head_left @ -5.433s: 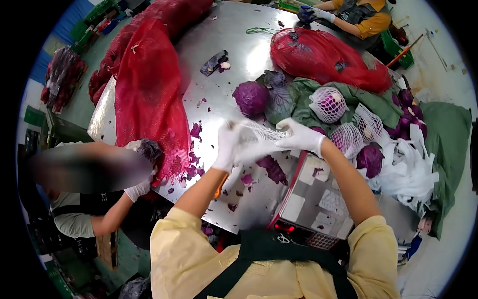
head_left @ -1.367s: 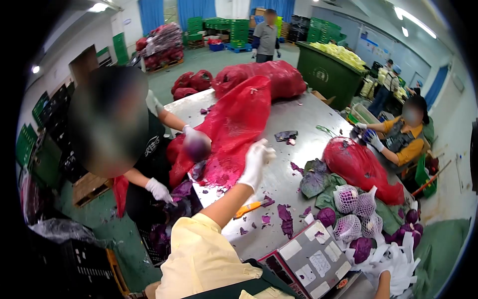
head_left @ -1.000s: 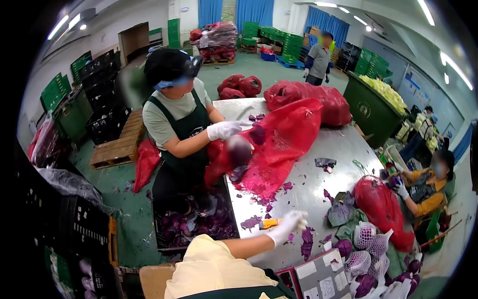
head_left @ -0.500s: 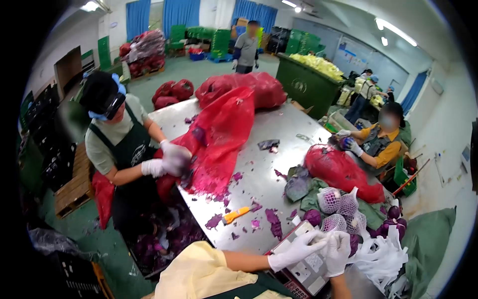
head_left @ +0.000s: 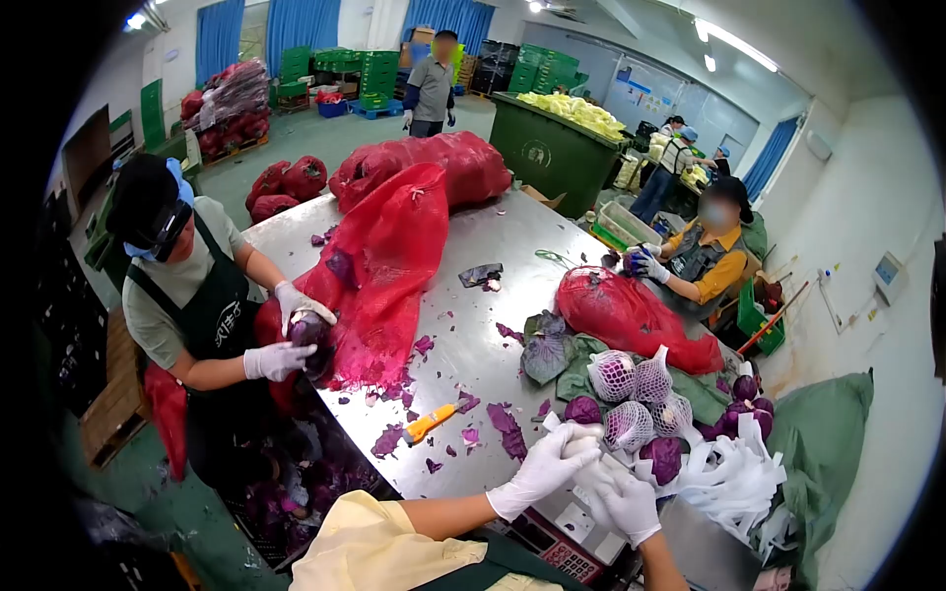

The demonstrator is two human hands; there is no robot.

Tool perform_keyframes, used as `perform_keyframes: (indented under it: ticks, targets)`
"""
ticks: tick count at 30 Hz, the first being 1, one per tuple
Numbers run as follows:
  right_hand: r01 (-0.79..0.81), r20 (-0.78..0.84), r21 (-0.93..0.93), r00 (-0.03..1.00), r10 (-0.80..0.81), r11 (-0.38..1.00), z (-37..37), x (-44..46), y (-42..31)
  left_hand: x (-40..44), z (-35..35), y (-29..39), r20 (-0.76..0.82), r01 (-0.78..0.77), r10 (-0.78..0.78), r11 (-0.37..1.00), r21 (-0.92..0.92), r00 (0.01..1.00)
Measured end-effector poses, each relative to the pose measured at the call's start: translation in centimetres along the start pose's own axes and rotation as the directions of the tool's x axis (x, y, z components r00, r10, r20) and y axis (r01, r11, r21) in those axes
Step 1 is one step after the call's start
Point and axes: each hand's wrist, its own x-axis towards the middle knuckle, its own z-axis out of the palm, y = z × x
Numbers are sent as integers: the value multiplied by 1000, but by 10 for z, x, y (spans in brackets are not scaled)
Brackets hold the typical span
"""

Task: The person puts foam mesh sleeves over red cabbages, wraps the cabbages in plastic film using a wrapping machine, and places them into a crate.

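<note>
Above the scale (head_left: 567, 517) at the table's near edge, my left hand (head_left: 547, 468) is closed, fingertips pinched on white netting (head_left: 588, 463). Close against it on the right, my right hand (head_left: 623, 500) has its fingers bent round the same netting. Just beyond them lie red cabbages in white foam nets (head_left: 629, 426), a bare red cabbage (head_left: 662, 458) and a heap of white net sleeves (head_left: 734, 478). An orange knife (head_left: 431, 424) rests on the table (head_left: 483, 345) among purple leaf scraps.
A co-worker (head_left: 212, 325) at the left holds a red cabbage (head_left: 309, 330). Red mesh sacks (head_left: 379, 281) lie across the table, another red sack (head_left: 631, 320) at the right beside green cloth (head_left: 823, 448). A second co-worker (head_left: 705, 261) is behind it. A crate of leaves (head_left: 296, 492) stands lower left.
The netting stretched between my hands earlier is gone from there. My left hand reached over the table, then came back to my right hand above the scale. The view has swung about.
</note>
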Motion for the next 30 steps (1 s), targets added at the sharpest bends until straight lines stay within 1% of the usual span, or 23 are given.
perform_keyframes:
  ticks: [3, 4, 5, 7, 8, 9, 10, 11, 12, 13, 15, 16, 17, 18, 19, 21, 23, 24, 25, 26, 27, 29, 30]
  targets:
    - [-110, 81, 38, 991, 107, 993, -5, -7, -9, 0, -6, -3, 10, 115, -116, 990, 78, 993]
    - [-115, 75, 42, 991, 111, 993, -5, -9, -8, 0, -3, -2, 3, 75, -76, 989, 131, 997]
    - [-147, 99, 165, 986, 132, 975, -3, -13, -6, 1, -2, 0, 8, 79, -81, 987, 138, 997]
    - [-184, 123, 294, 980, 154, 938, -4, -17, -4, 3, 6, 3, 8, 128, -129, 975, -184, 992]
    - [-158, 185, 459, 979, 80, 874, -9, -17, -4, 7, 14, -12, -67, 100, -131, 933, -345, 989]
    - [-259, 243, 716, 963, 117, 649, -17, -17, -16, 10, 14, -14, -60, 106, -134, 935, -339, 989]
    - [-332, 299, 900, 942, 153, 283, -24, -16, -28, 12, 15, -16, -3, 229, -247, 903, -362, 969]
    - [-347, 355, 935, 916, 189, -71, -32, -16, -41, 14, 15, -14, 54, 350, -356, 857, -378, 933]
    - [-206, 196, 978, 953, 233, 23, -29, -11, -49, 14, 19, 6, 158, 440, -413, 795, -417, 897]
    - [-64, 30, 990, 965, 262, 123, -24, -9, -55, 13, 26, 3, 188, 387, -341, 851, -355, 921]
    - [52, -146, 868, 977, 154, 493, -14, -10, -30, 3, 45, 4, 261, 386, -313, 870, -307, 913]
    - [43, -192, 836, 957, 218, 548, -3, -13, -25, 1, 53, -13, 214, 208, -152, 940, -270, 965]
    - [39, -195, 839, 952, 234, 543, -4, -17, -23, 1, 54, -8, 228, 221, -162, 939, -264, 960]
    - [1, -157, 869, 949, 274, 495, -7, -19, -20, 4, 55, 4, 120, -79, 81, 997, -17, 990]
    - [-35, -117, 896, 943, 311, 444, -10, -21, -17, 7, 56, 15, 82, -353, 343, 902, 250, 936]
    - [-29, -117, 917, 934, 337, 398, -15, -24, -13, 13, 61, 23, 105, -410, 398, 858, 310, 911]
    - [-108, -110, 865, 912, 395, 490, -11, -26, 4, 20, 69, 13, 100, -480, 473, 828, 290, 876]
    - [-145, -130, 776, 915, 381, 614, -13, -25, 12, 23, 72, 6, 135, -308, 293, 945, 111, 947]
    - [-110, -28, 947, 907, 420, 302, -13, -24, 15, 23, 80, -2, 124, 180, -161, 971, -159, 979]
    - [-35, 54, 998, 891, 451, -50, -29, -20, 2, 31, 88, -8, 122, 283, -257, 914, -292, 959]
    - [5, 62, 990, 882, 467, -141, -33, -18, 26, 43, 98, -14, 126, 380, -361, 829, -411, 924]
    - [95, 78, 945, 864, 497, -312, -41, -14, 75, 61, 107, -14, 452, 577, -387, 693, -432, 804]
    - [105, 51, 959, 847, 529, -262, -82, -4, 59, 65, 117, -15, 579, 670, -413, 659, -342, 703]
